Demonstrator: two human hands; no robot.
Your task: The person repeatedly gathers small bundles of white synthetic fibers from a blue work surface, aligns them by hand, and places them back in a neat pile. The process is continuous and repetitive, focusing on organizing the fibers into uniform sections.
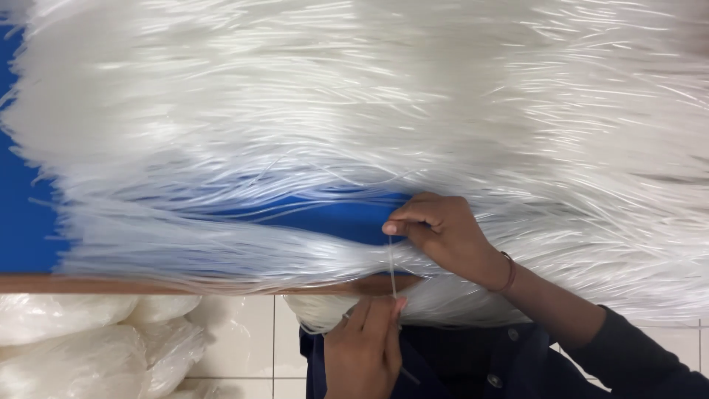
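Observation:
A broad mass of thin white translucent strands (354,96) lies spread over a blue table top (332,218). My right hand (443,233) rests on the strands near the table's front edge, thumb and forefinger pinched on one thin strand (392,270). That strand runs taut down to my left hand (365,347), which pinches its lower end just below the table edge. A gathered tuft of strands (325,310) hangs over the edge beside my left hand. A thin red-brown band circles my right wrist.
A wooden front edge (148,283) borders the table. Below it are a white tiled floor (236,332) and several white filled plastic bags (81,347) at the lower left. My dark blue buttoned garment (502,362) fills the lower right.

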